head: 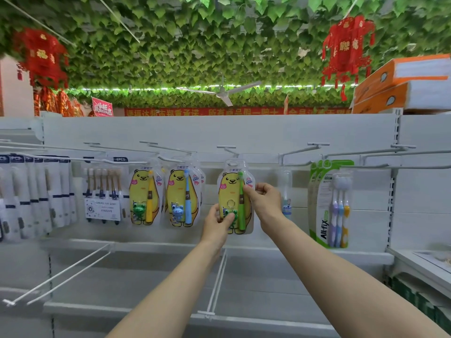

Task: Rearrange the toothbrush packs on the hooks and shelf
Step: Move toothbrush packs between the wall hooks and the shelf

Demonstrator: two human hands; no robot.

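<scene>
Green-brush bear toothbrush pack [235, 198] hanging on centre hook [230, 152]; left hand [218, 224] is pinching its lower-left edge, right hand [264, 198] is pinching its right edge.

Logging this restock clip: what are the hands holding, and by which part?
Both hold the bear pack with the green toothbrush: left hand pinches its lower left edge, right hand grips its upper right edge.

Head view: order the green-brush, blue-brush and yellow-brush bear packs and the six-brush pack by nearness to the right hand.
1. green-brush bear pack, held by the right hand.
2. blue-brush bear pack, just left of it.
3. yellow-brush bear pack, further left.
4. six-brush pack, farthest left.
</scene>
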